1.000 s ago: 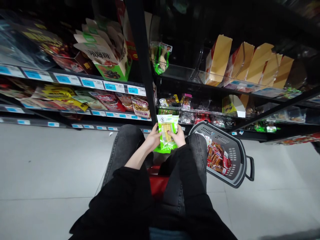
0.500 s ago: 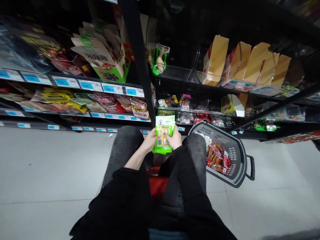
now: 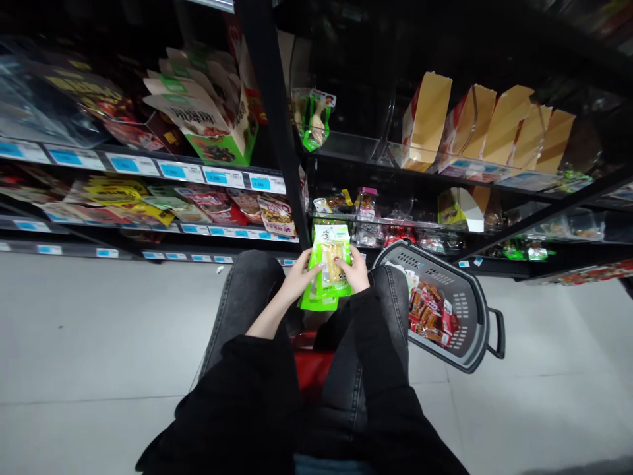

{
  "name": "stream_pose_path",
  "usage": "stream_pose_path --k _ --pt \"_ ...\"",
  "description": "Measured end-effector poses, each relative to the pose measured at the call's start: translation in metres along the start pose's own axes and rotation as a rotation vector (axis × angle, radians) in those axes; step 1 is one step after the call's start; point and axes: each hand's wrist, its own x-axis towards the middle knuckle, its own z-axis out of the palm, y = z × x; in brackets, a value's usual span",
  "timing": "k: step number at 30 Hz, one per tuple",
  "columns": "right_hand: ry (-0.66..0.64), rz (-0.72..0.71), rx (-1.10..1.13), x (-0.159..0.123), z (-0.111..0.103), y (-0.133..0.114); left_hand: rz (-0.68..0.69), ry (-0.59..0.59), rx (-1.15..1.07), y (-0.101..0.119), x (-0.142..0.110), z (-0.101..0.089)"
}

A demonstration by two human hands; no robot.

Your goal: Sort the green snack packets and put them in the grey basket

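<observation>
One hand, my left (image 3: 298, 276), grips the near edge of the green packets (image 3: 332, 254), its thumb lying on top. These packets, at least two, overlap like a small fan between my left knee (image 3: 254, 280) and my right knee (image 3: 390, 297). The upper one is shiny, bright green, with a whitish top carrying dark lettering, and pale yellow long pieces show in its middle. My right hand (image 3: 357, 270) holds the opposite edge, thumb pressed on its front. Further right stands the grey basket (image 3: 459, 280), holding red-wrapped snacks (image 3: 428, 310).

Cardboard boxes (image 3: 505, 125) stand in a row behind a clear shelf front (image 3: 363, 144).
</observation>
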Motion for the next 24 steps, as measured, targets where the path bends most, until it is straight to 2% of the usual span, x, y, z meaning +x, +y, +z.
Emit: stream_pose_path --k 2,5,11,14,17,21,24 --pt "-0.015 0.004 0.072 0.000 0.003 0.000 -0.139 -0.060 -0.233 0.002 -0.002 0.006" --pt "-0.018 -0.014 0.033 -0.005 0.009 -0.002 -0.286 -0.134 -0.358 0.004 -0.006 0.011" --pt "0.021 -0.077 -0.228 -0.010 0.007 -0.014 -0.220 -0.091 -0.376 0.004 -0.007 0.011" --pt "0.150 -0.083 -0.346 -0.011 0.000 -0.022 -0.190 -0.070 -0.389 0.004 -0.007 0.012" --pt "0.271 -0.045 -0.323 -0.011 -0.005 -0.027 -0.155 -0.050 -0.389 0.004 -0.006 0.011" --pt "0.187 -0.040 -0.178 -0.011 -0.002 -0.026 -0.120 -0.042 -0.380 0.001 -0.004 0.010" --pt "0.131 -0.002 -0.160 -0.010 0.001 -0.023 -0.113 -0.013 -0.354 -0.003 -0.002 0.009"
